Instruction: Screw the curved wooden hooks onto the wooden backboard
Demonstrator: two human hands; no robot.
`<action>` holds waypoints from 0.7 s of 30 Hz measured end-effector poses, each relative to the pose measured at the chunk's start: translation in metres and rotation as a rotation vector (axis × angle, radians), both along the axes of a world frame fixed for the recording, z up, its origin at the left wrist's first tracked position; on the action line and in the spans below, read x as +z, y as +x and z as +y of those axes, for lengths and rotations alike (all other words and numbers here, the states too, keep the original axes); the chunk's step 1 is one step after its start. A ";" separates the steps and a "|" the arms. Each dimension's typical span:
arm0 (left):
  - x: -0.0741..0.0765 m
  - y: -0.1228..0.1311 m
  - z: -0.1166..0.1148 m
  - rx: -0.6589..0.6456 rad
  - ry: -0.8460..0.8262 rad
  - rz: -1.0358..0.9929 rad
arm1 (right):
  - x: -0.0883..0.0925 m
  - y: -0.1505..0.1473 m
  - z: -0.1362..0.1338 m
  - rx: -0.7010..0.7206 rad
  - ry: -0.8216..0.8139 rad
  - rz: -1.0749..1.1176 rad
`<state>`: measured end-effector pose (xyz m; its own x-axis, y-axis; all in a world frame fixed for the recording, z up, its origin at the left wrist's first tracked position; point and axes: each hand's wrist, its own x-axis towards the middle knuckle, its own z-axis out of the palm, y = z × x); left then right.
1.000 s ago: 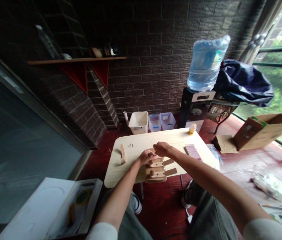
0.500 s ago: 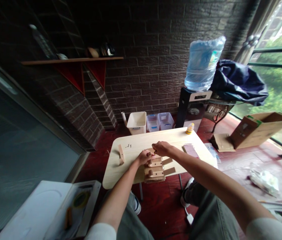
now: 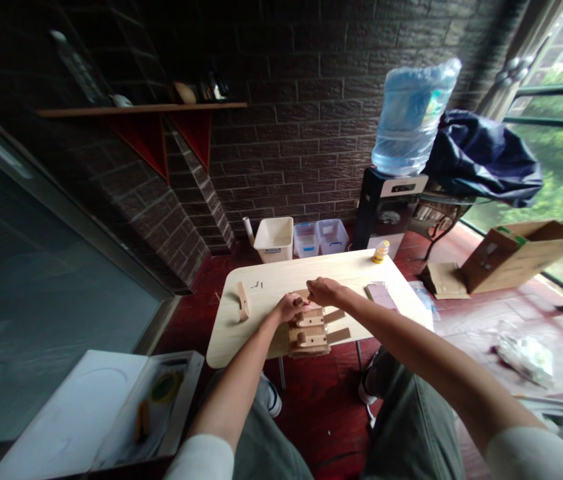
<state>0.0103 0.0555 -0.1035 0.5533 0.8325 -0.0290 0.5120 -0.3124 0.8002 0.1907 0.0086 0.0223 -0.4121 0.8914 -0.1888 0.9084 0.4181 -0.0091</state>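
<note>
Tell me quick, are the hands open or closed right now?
Left hand: curled at the wooden assembly; its grip can't be told.
Right hand: closed; anything inside is hidden.

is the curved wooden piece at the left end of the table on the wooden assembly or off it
Off: the curved wooden piece sits by itself on the table, with a gap between it and the wooden assembly.

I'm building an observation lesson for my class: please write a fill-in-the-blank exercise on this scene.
The left hand and right hand are at an assembly made of ___.
The loose curved piece lies near the ___ end of the table.
The large bottle on the dispenser is coloured ___.
Missing words: wood; left; blue.
</note>
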 end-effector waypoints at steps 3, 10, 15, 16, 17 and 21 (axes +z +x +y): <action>-0.001 0.000 0.000 -0.002 0.005 0.004 | 0.006 0.005 -0.003 0.012 -0.028 0.014; -0.001 -0.002 0.003 -0.003 -0.022 0.009 | 0.004 0.001 0.000 0.044 0.006 0.000; -0.002 -0.004 0.003 0.009 -0.042 -0.003 | -0.004 -0.007 0.006 0.084 0.007 -0.004; -0.003 -0.004 0.002 0.014 -0.044 -0.012 | -0.004 -0.008 0.007 0.082 0.002 -0.005; -0.003 -0.003 0.002 0.018 -0.045 -0.019 | -0.005 -0.009 0.008 0.078 -0.003 -0.006; 0.000 -0.002 0.000 0.025 -0.043 -0.024 | -0.007 -0.011 0.011 0.047 -0.001 -0.008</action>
